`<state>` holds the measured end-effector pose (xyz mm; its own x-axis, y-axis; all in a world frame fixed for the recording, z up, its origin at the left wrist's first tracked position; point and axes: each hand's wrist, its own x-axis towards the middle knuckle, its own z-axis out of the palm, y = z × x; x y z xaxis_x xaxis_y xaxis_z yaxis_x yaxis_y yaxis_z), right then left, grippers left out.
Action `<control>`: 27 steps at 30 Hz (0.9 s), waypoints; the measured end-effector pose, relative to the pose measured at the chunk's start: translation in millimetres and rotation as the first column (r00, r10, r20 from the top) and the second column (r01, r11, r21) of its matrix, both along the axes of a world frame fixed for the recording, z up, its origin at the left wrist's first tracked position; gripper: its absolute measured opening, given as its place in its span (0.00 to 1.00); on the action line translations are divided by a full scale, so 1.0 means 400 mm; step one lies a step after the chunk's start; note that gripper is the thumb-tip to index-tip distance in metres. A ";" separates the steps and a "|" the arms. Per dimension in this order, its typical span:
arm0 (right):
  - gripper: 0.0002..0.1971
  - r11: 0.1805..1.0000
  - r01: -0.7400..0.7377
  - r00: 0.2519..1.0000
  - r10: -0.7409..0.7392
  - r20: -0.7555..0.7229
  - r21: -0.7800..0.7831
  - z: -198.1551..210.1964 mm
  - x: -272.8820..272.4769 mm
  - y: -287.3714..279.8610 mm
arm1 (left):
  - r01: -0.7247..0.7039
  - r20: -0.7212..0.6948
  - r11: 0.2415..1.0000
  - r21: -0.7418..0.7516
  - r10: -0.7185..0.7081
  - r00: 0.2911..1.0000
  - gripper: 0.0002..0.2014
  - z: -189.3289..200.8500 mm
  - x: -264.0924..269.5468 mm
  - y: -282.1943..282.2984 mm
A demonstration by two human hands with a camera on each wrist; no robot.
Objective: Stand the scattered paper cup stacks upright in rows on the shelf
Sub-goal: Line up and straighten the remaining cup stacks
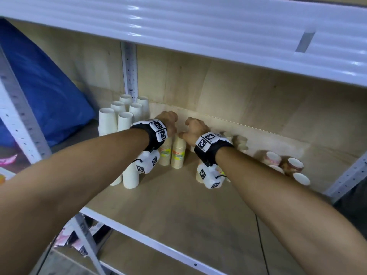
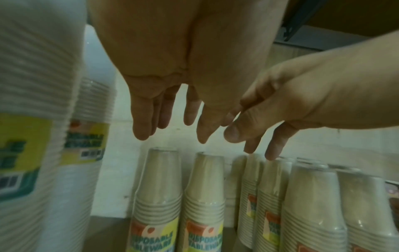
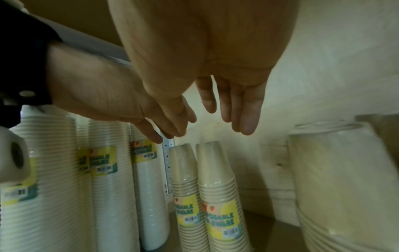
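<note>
Both my hands reach deep into the wooden shelf (image 1: 178, 211). My left hand (image 1: 167, 121) (image 2: 170, 119) hangs with straight fingers over two upright tan cup stacks (image 1: 178, 153) (image 2: 157, 187) (image 3: 218, 179) with yellow labels, holding nothing. Close beside it on the right, my right hand (image 1: 193, 129) (image 3: 218, 117) is also empty, its fingers pointing down. More tan stacks (image 2: 308, 204) (image 1: 240, 142) stand to the right, partly hidden behind my right wrist. Tall white cup stacks (image 1: 119, 120) (image 3: 112, 187) stand in rows at the back left.
Several patterned cup stacks (image 1: 286, 165) lie on their sides at the shelf's right end. The white upper shelf (image 1: 198, 26) hangs low overhead. A perforated metal upright (image 1: 130, 70) stands at the back, and a blue bag (image 1: 39, 92) fills the bay to the left.
</note>
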<state>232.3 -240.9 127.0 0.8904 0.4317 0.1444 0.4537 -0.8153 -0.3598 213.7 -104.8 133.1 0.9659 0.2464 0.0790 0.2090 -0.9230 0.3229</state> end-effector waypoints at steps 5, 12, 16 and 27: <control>0.25 0.999 -0.003 1.000 0.003 -0.019 -0.039 -0.029 0.021 0.048 | -0.009 -0.061 0.996 0.085 0.014 0.998 0.24 -0.051 0.021 0.008; 0.14 0.986 -0.071 0.995 0.060 -0.075 -0.148 -0.072 0.047 0.081 | 0.027 -0.076 0.997 0.072 -0.021 0.997 0.23 -0.086 0.031 0.026; 0.13 0.979 -0.098 0.991 0.080 -0.106 -0.177 -0.094 0.057 0.081 | 0.044 -0.075 0.992 0.114 -0.035 0.997 0.15 -0.104 0.024 0.024; 0.11 0.994 -0.051 0.995 0.043 -0.084 -0.098 -0.086 0.022 0.060 | 0.081 -0.057 0.982 0.169 -0.072 0.996 0.17 -0.082 -0.003 0.015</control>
